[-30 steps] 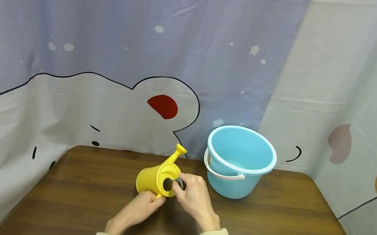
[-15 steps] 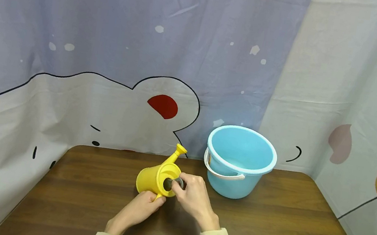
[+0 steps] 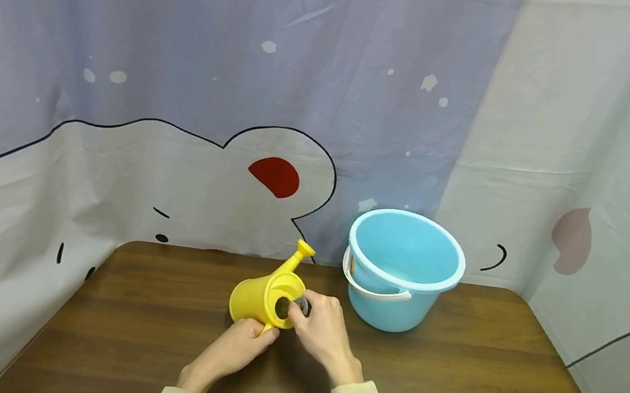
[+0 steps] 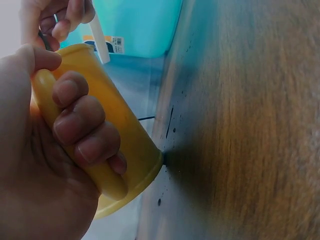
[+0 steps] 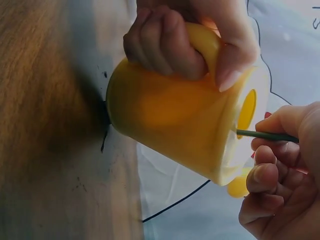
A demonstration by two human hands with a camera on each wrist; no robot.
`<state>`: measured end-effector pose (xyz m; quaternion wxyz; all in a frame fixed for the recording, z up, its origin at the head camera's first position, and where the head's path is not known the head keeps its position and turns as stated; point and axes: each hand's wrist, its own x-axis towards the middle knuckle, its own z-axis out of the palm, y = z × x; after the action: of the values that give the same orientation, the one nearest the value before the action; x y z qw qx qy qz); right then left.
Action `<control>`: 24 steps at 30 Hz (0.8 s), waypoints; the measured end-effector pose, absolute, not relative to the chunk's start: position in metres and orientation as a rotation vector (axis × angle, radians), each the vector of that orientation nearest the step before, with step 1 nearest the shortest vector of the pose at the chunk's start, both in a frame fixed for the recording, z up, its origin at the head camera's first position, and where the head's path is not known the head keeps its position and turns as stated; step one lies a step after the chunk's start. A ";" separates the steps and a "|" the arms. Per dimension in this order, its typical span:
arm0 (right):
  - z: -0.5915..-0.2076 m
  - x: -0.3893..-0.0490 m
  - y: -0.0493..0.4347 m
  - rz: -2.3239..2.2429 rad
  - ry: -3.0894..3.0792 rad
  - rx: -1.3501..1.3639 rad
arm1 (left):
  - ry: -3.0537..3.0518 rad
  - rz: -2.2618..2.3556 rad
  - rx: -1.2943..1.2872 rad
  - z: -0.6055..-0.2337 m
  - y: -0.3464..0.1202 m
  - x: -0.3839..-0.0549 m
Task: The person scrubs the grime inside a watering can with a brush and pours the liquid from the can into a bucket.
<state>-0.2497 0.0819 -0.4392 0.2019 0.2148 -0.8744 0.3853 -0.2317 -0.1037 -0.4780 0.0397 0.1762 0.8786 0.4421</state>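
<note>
A yellow watering can [image 3: 249, 299] is held tilted over the table, its spout up and its top opening turned toward the right. My left hand [image 3: 231, 352] grips its handle [image 4: 112, 187], fingers curled round it. At the opening, my right hand [image 3: 324, 332] pinches a thin dark-green rod [image 5: 267, 135] between thumb and fingers. In the head view a grey rounded part [image 3: 303, 305] shows by those fingertips. The rod's other end points into the can's mouth, and whatever lies inside is hidden.
A light-blue bucket [image 3: 389, 311] with a white handle [image 3: 376, 295] stands at the back of the brown wooden table [image 3: 482, 388], right of the hands. A printed curtain [image 3: 222, 37] hangs behind the table and along its sides.
Both hands and the watering can stay almost where they were. The grey part by the right fingertips shifts slightly at the opening, and the head view moves a little.
</note>
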 end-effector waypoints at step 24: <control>-0.424 -0.241 0.082 1.039 -2.418 0.595 | 2.689 1.362 0.526 -0.478 -0.103 -0.231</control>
<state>-0.2410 0.0824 -0.4245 0.2198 0.2153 -0.8741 0.3758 -0.2312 -0.1028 -0.4779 0.0410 0.1719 0.8780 0.4448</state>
